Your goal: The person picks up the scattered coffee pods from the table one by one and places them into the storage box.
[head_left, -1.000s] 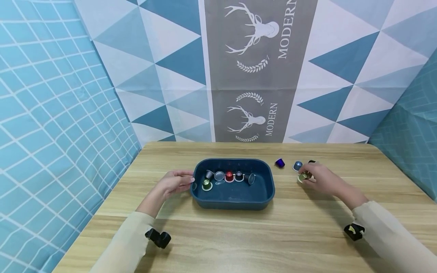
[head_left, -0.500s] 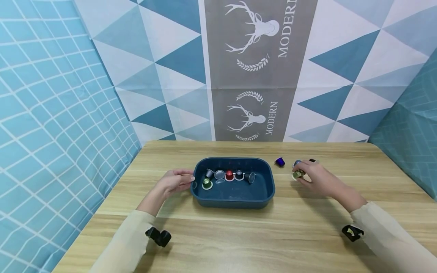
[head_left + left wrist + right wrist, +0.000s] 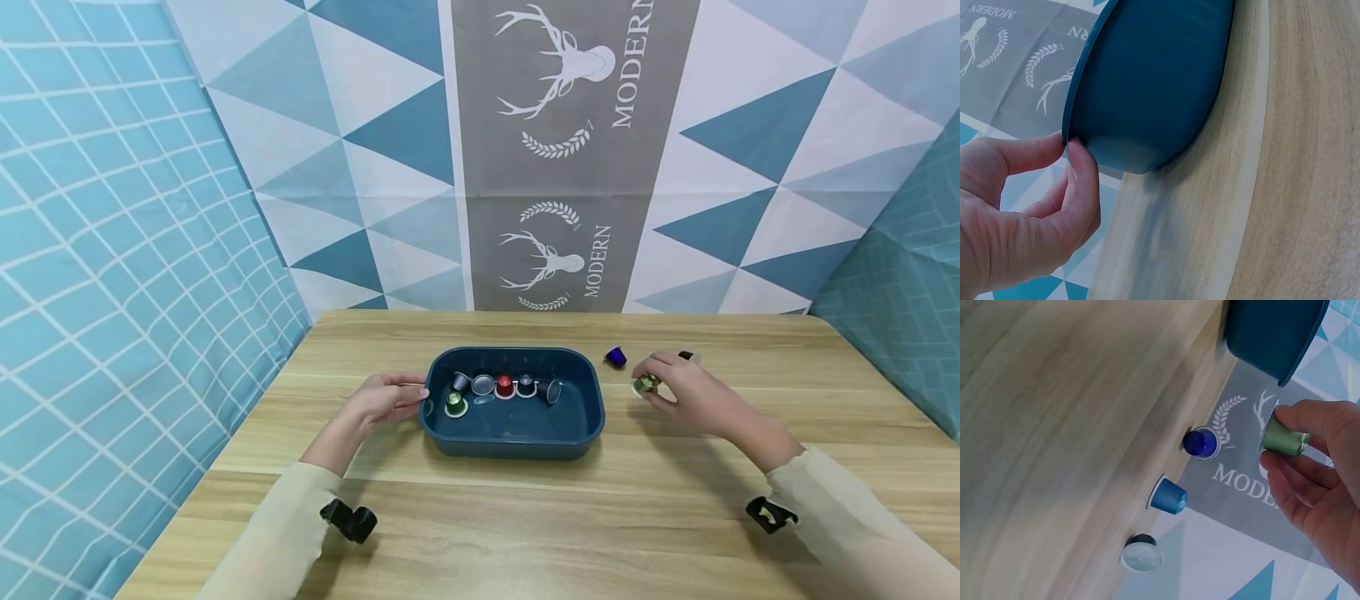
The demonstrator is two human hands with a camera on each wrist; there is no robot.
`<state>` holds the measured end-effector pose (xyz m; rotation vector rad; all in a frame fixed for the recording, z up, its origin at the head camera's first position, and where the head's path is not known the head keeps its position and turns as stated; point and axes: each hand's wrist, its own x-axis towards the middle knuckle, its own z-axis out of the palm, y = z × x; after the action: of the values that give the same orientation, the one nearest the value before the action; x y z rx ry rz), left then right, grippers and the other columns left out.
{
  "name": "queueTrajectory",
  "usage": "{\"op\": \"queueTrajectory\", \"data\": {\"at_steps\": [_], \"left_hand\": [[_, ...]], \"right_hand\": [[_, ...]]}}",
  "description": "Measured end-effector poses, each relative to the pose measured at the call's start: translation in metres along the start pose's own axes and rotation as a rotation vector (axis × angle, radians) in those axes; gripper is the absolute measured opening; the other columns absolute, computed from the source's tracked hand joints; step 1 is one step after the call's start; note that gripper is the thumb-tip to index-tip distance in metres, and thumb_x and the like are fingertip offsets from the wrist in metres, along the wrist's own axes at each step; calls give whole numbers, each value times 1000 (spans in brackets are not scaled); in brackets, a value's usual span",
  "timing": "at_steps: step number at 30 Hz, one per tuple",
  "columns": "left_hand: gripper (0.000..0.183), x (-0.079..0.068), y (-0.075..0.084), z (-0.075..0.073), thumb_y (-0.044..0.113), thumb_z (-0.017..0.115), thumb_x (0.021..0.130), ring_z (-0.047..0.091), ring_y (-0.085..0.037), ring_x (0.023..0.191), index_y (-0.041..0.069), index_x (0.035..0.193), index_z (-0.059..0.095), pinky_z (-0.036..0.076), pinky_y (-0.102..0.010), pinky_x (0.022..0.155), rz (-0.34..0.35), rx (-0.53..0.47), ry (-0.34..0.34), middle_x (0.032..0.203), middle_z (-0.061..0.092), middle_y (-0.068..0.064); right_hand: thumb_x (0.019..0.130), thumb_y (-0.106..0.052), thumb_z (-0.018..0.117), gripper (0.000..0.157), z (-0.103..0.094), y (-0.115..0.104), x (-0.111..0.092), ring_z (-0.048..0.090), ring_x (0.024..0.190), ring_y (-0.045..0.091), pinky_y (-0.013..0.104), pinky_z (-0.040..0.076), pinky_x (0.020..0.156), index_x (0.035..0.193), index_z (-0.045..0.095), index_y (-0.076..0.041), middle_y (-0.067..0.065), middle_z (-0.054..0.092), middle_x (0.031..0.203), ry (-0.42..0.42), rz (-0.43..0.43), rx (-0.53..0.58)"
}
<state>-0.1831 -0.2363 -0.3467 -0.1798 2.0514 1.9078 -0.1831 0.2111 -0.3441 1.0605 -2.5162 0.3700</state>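
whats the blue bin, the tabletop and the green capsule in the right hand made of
Blue bin: probably plastic, softly glossy, with smooth, moulded-looking walls. Tabletop: wood or wood-look laminate, satin, with visible grain. Held green capsule: likely thin aluminium, shiny, with metallic glints.

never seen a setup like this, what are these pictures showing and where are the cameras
No machine: a person does this work bare-handed. The wide picture is taken from the head, the others from a small black camera on each wrist. The left hand pinches the rim of a dark blue bin holding small capsules. The right hand pinches a green capsule. On the wooden table beside the bin lie three more: a violet-blue capsule, a light blue capsule and a dark capsule.
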Motion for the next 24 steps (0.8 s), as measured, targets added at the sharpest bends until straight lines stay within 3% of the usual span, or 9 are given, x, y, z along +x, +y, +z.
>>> {"op": "queueTrajectory", "data": {"at_steps": [24], "left_hand": [[47,-2,1,1,4,62,90,66,-7,85,-9,133,47,57,-17,74,2,-5,-13,97,67,-2]], "right_hand": [[74,0,79,28,-11,-18,16,61,77,8,25,56,63,97,65,-7,1,62,91,25,-62,-23]]}}
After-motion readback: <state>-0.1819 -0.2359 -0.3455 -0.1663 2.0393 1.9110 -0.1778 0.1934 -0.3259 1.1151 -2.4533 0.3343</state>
